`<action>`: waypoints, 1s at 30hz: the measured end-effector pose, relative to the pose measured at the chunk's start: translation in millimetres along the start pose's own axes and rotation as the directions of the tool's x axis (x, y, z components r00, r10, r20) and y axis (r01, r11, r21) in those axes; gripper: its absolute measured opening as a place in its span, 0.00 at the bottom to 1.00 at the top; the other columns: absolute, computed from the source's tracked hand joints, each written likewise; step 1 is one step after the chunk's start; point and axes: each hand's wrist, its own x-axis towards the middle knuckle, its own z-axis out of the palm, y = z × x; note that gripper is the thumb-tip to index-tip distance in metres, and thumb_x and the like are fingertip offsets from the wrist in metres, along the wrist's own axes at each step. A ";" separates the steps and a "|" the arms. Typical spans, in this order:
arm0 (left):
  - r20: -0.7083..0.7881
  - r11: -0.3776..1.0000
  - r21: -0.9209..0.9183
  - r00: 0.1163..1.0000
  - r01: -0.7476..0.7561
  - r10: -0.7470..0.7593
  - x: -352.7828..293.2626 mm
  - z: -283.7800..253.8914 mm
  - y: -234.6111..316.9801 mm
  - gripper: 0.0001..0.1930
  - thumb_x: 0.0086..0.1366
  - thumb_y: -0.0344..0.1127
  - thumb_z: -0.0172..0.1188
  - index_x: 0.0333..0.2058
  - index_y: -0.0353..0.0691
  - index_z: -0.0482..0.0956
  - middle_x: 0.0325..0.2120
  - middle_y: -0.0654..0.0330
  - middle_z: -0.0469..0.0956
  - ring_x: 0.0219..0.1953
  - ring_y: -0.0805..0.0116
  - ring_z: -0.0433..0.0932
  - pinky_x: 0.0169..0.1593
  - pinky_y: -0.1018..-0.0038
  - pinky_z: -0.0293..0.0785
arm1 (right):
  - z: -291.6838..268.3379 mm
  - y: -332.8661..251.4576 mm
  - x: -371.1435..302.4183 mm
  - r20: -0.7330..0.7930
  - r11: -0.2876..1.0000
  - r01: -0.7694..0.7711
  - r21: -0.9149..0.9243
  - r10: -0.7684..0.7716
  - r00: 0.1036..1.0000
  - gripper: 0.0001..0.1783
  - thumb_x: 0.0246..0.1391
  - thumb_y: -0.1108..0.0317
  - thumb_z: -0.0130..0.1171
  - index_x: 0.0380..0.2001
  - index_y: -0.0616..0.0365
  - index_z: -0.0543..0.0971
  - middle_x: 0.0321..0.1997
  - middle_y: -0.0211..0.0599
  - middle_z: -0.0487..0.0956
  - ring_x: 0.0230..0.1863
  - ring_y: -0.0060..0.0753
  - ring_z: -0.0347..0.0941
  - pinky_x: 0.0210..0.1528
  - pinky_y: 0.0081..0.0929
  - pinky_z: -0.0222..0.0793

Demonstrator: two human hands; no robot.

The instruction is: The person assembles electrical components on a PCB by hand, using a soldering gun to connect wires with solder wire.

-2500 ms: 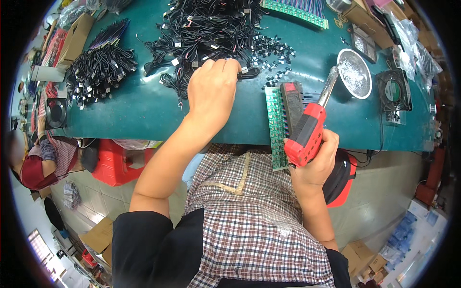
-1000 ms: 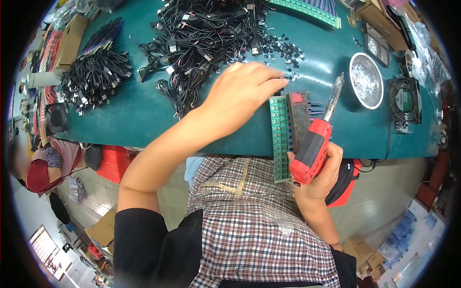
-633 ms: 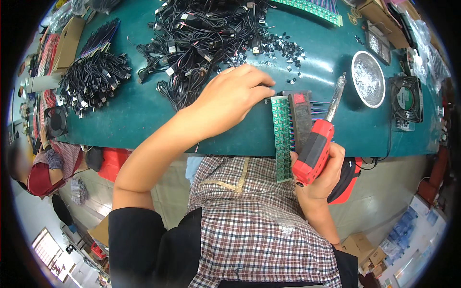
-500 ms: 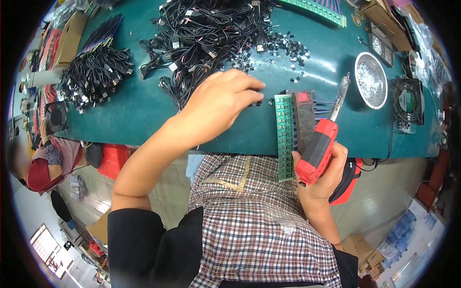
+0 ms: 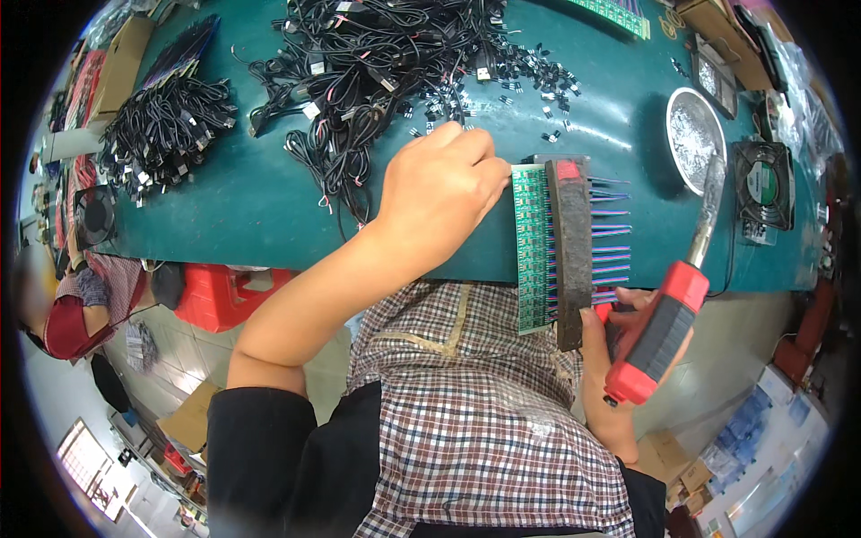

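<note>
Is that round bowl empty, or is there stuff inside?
Not empty: silvery bits show inside the bowl, by the tip of the red tool. How deep they go, I can't tell.

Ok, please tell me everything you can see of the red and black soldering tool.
The red and black soldering tool has a plastic-looking handle, red with a dark grip panel, and a straight metal barrel, shiny near the handle, duller toward the tip. It slants up and rightward in the person's right hand. In this view, its tip overlaps the round, silver-coloured metal bowl; whether they touch, I cannot tell.
</note>
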 end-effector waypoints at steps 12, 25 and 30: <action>0.075 0.728 -0.590 0.921 0.349 -0.382 -9.7 -17.9 10.2 0.05 0.57 0.22 0.67 0.33 0.37 0.83 0.30 0.59 0.83 0.30 0.71 0.85 0.34 0.77 0.83 | -47.7 -38.3 9.2 0.417 0.990 -0.096 0.099 0.046 0.908 0.32 0.48 0.83 0.70 0.53 0.61 0.64 0.46 0.40 0.73 0.38 0.29 0.80 0.43 0.24 0.76; 0.109 0.700 -0.614 0.918 0.364 -0.382 -2.9 -11.0 9.7 0.06 0.56 0.22 0.67 0.33 0.36 0.83 0.29 0.59 0.84 0.30 0.70 0.86 0.34 0.77 0.83 | -50.6 -24.3 1.5 0.490 0.899 -0.237 0.369 0.028 0.871 0.38 0.60 0.40 0.63 0.59 0.58 0.65 0.44 0.40 0.69 0.29 0.27 0.75 0.38 0.34 0.76; 0.116 0.722 -0.594 0.926 0.354 -0.359 -0.2 -14.4 9.7 0.06 0.55 0.22 0.67 0.32 0.36 0.82 0.28 0.59 0.83 0.30 0.70 0.86 0.34 0.78 0.83 | -49.1 -39.2 1.4 0.495 0.818 -0.393 0.420 0.156 0.855 0.35 0.61 0.42 0.62 0.59 0.56 0.67 0.36 0.36 0.70 0.25 0.24 0.71 0.35 0.30 0.73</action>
